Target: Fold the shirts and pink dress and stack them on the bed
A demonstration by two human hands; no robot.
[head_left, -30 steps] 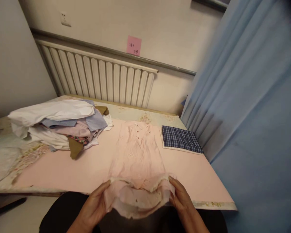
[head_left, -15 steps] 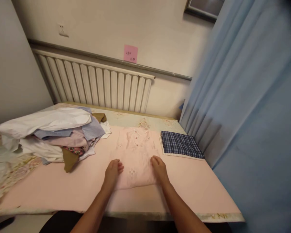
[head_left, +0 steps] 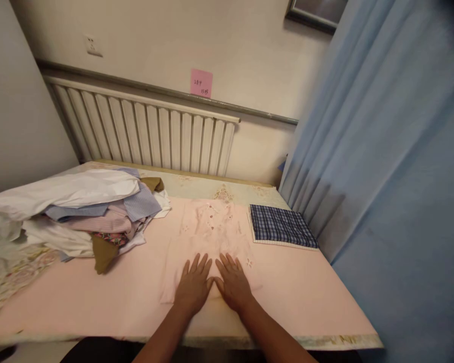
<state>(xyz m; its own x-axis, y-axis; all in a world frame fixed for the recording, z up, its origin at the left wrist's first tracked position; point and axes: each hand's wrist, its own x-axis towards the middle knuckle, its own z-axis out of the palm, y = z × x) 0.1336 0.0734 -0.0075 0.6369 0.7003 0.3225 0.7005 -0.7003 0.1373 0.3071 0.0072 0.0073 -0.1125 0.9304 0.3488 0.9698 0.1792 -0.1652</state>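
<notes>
A pale pink shirt (head_left: 208, 239) with small buttons and cut-out flower patterns lies spread on a pink cloth (head_left: 109, 297) of almost the same colour, so its edges are hard to make out. My left hand (head_left: 194, 285) rests palm down on the shirt's lower part, fingers spread. Beside it my right hand (head_left: 232, 282) lies flat in the same way, and the two thumbs meet in the middle. Neither hand grips anything. A flower cut-out shows just right of my right fingers.
On the left stands a loose heap of clothes (head_left: 83, 206) in white, blue, pink and olive. Folded dark blue plaid fabric (head_left: 282, 224) lies on a white piece at right. A blue curtain (head_left: 363, 151) hangs along the right side; a radiator (head_left: 147, 128) lines the wall behind.
My hands came together from the shirt's two sides and now press flat on its lower part. The shirt's lower portion now spreads wider to both sides.
</notes>
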